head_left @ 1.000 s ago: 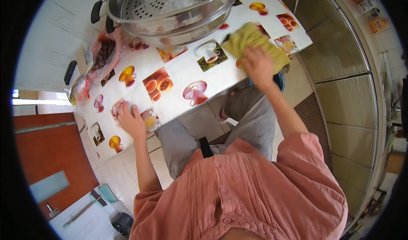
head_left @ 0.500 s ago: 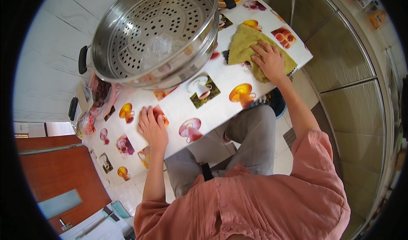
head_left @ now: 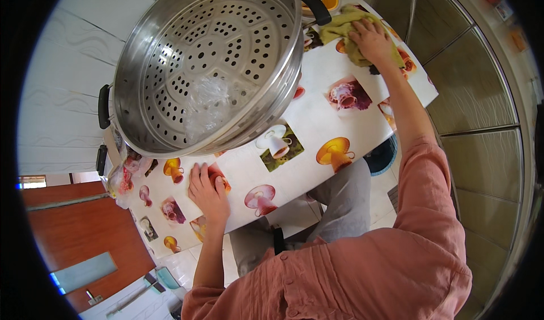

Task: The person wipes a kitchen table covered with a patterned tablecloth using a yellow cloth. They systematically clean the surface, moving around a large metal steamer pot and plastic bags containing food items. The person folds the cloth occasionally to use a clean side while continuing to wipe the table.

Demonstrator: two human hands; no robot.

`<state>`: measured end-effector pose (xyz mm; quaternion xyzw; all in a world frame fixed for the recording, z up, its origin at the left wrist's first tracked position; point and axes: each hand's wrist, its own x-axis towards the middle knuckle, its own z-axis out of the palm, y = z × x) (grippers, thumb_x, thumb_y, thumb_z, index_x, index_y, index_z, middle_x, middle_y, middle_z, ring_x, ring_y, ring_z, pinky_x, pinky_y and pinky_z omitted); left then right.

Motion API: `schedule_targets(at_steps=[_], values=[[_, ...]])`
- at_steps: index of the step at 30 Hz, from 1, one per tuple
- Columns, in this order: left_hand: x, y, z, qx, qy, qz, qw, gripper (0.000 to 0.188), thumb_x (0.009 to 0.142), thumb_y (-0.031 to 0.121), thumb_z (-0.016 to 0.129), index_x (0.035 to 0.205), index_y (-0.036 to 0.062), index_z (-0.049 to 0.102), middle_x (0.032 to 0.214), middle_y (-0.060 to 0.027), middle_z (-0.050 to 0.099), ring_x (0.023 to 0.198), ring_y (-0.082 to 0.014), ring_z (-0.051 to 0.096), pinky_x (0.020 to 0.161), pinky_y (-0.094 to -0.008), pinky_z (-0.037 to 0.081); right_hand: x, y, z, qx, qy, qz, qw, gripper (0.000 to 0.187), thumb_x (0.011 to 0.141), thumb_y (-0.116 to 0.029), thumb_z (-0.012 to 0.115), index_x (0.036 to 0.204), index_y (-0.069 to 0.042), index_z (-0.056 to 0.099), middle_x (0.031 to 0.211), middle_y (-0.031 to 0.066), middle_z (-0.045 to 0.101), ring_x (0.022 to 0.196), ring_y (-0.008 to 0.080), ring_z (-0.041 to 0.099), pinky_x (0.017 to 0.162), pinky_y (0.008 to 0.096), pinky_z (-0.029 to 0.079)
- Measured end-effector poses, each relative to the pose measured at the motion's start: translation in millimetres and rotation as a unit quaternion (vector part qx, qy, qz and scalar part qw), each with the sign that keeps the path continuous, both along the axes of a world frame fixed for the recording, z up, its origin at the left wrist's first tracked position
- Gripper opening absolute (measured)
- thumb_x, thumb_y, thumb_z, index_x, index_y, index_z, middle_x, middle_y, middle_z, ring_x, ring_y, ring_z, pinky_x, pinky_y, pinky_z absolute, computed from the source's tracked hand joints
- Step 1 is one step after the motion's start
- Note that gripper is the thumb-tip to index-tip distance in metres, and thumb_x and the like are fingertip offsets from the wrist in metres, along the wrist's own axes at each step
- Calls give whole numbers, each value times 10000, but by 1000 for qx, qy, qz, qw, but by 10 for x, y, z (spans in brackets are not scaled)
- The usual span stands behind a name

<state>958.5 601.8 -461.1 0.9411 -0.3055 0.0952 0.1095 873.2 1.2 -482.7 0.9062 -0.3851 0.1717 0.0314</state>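
My right hand [head_left: 374, 41] bears down on a yellow-green cleaning cloth [head_left: 347, 30] near the far right of the table [head_left: 317, 73]. Its fingers reach over the bunched cloth and hold it against the tabletop. Nearer to me on the left, my left hand [head_left: 209, 196] lies flat on the patterned table cover with nothing in it. Beyond that hand sits a large steel steamer pot [head_left: 107, 107], its perforated tray [head_left: 209, 42] showing inside. Crumpled clear plastic [head_left: 208, 102] rests on the tray.
Bagged items [head_left: 131, 170] are crowded between the steamer and the wall on the left. A yellow basket [head_left: 330, 1] stands at the far edge, behind the steamer's black handle [head_left: 315, 7]. Cabinet doors [head_left: 473, 76] rise at right; a blue tub [head_left: 381, 157] is below the table.
My right hand has pushed the cloth away from me, toward the basket, and the cloth is more bunched. My left hand stays on the table. The view has shifted somewhat.
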Motion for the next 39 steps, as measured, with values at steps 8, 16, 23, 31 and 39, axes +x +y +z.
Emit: schedule_targets(at_steps=[8,16,23,31,39], values=[[-8,22,-17,-4,-6,-1,1000,507,1027,301,550,1473,63,508,1555,-170,464,1452,-385,399,1188,-540,255,-702,-250,-2,3,19,-98,995,553,1038,-575,478,1485,-269,588,1587,51,518,1447,336,480,1125,587,402],[-29,80,-80,3,-36,-1,999,505,1045,330,539,1476,69,507,1561,-153,464,1448,-384,404,1183,-533,271,-1870,314,60,-30,-16,-132,991,449,1029,-441,565,1392,-189,646,1496,100,583,1284,381,596,1047,547,477],[-16,21,-114,16,-32,10,999,495,1055,347,526,1481,96,508,1570,-131,464,1464,-356,398,1184,-533,272,-2025,1455,-261,-25,-190,-121,974,426,969,-292,655,1345,-92,673,1455,144,594,1339,413,493,1135,517,410],[24,97,-177,23,-62,12,998,467,1065,359,517,1467,122,524,1537,-109,494,1445,-326,435,1160,-519,315,-1663,2810,159,73,-158,8,985,377,890,-270,751,1251,-167,714,1395,17,628,1289,303,543,969,467,463],[21,67,-156,18,-46,6,999,476,1059,372,520,1467,125,521,1555,-118,478,1458,-333,417,1174,-528,294,-2047,1019,-394,3,-302,-186,935,519,989,-269,667,1456,-75,548,1520,284,447,1327,484,454,1114,538,412]])
